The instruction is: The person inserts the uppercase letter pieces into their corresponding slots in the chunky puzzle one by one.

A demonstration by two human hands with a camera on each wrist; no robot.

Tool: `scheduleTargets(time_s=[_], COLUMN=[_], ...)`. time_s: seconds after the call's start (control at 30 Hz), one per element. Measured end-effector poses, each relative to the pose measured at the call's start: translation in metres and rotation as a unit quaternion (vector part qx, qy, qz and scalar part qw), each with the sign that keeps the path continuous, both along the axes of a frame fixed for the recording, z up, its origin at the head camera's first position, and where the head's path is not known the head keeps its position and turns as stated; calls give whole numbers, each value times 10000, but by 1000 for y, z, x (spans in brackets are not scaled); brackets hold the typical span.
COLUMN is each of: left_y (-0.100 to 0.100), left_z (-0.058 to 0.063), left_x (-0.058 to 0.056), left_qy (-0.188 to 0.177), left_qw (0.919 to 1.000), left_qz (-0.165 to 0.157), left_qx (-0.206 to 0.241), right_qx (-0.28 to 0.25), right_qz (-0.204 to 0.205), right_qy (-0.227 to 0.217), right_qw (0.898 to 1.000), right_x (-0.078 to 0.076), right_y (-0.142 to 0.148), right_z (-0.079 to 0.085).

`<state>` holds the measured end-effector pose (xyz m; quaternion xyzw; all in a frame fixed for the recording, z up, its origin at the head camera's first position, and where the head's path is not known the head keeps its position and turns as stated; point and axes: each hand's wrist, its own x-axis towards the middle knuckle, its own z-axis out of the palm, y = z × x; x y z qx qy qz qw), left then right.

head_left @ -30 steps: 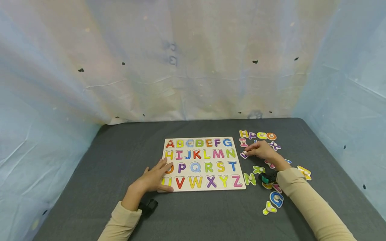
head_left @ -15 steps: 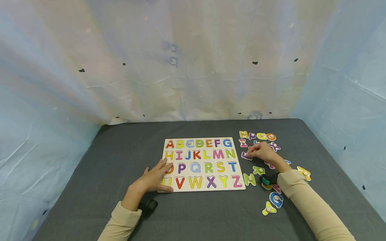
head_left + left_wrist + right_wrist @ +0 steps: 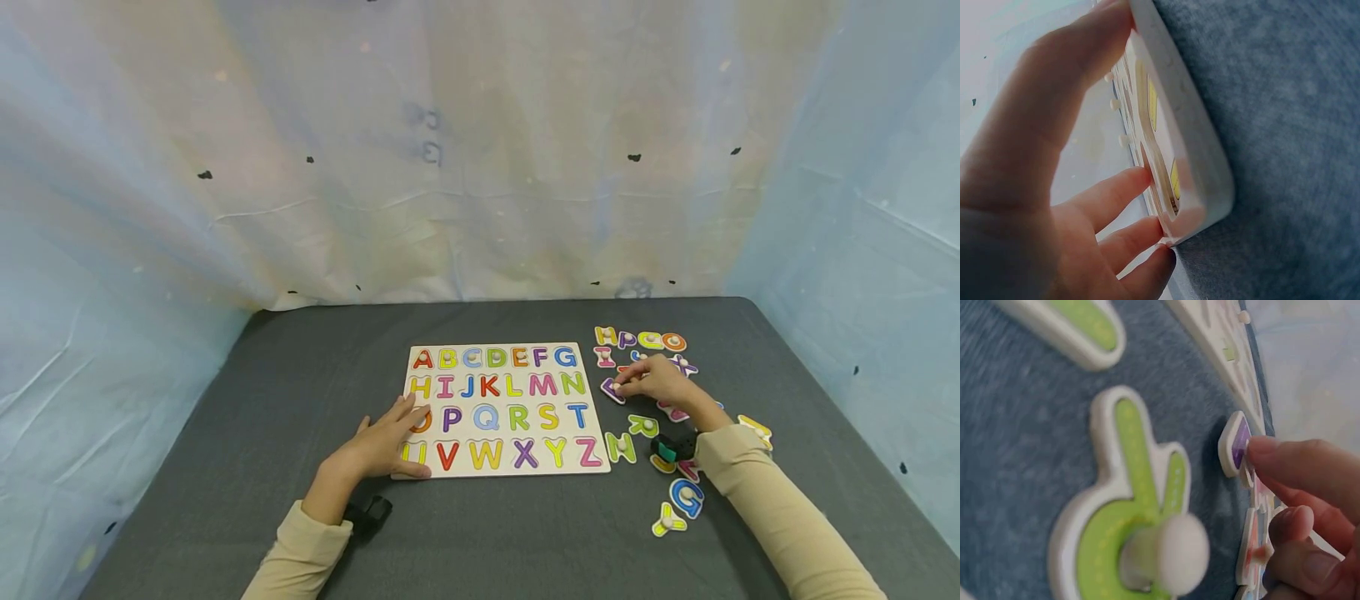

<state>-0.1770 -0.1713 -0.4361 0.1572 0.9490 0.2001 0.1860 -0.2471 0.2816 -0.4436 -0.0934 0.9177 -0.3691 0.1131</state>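
Note:
The pale alphabet puzzle board [image 3: 504,435] lies flat on the dark cloth in the head view. My left hand [image 3: 381,442] rests on its lower left corner with spread fingers; in the left wrist view the thumb [image 3: 1066,69] touches one edge. Right of the board, my right hand [image 3: 662,382] pinches a small purple letter piece [image 3: 612,392] by its knob. That piece [image 3: 1240,444] appears tilted beside the index fingertip in the right wrist view, its knob hidden. Nearer the camera is a green letter piece [image 3: 1100,550] with a round knob.
Loose letter pieces are scattered right of the board, including a yellow H [image 3: 606,336], an orange O [image 3: 674,342], a green N [image 3: 620,447], a blue G [image 3: 686,497] and a yellow Y [image 3: 668,520]. Some lie under the right arm. A curtain [image 3: 480,167] hangs behind.
The purple letter piece has turned in my right fingers and shifted slightly right and nearer the person. My left hand and the board have stayed put.

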Motion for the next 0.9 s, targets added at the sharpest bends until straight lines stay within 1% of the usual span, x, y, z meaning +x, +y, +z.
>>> scheduleTargets(time_s=[0.17, 0.3, 0.43, 0.53, 0.7, 0.9], left_y=[0, 0, 1, 1, 1, 0], left_z=[-1, -1, -1, 0, 0, 0], left_x=[-1, 0, 0, 0, 0, 0], left_qy=[-20, -24, -26, -34, -12, -2], left_qw=[10000, 10000, 10000, 10000, 10000, 10000], left_qz=[1, 0, 6, 10, 26, 28], left_qx=[6, -36, -31, -13, -28, -15], right_qx=[-37, -34, -375, -699, -927, -1156], right_qz=[-128, -317, -621, -832, -1115, -1387], right_qy=[49, 77, -18, 17, 157, -49], right_qw=[9999, 9995, 9974, 9941, 9893, 9836], right_x=[-4, -7, -11, -14, -22, -30], right_y=[-3, -11, -23, -34, -53, -77], right_z=[0, 2, 2, -1, -5, -5])
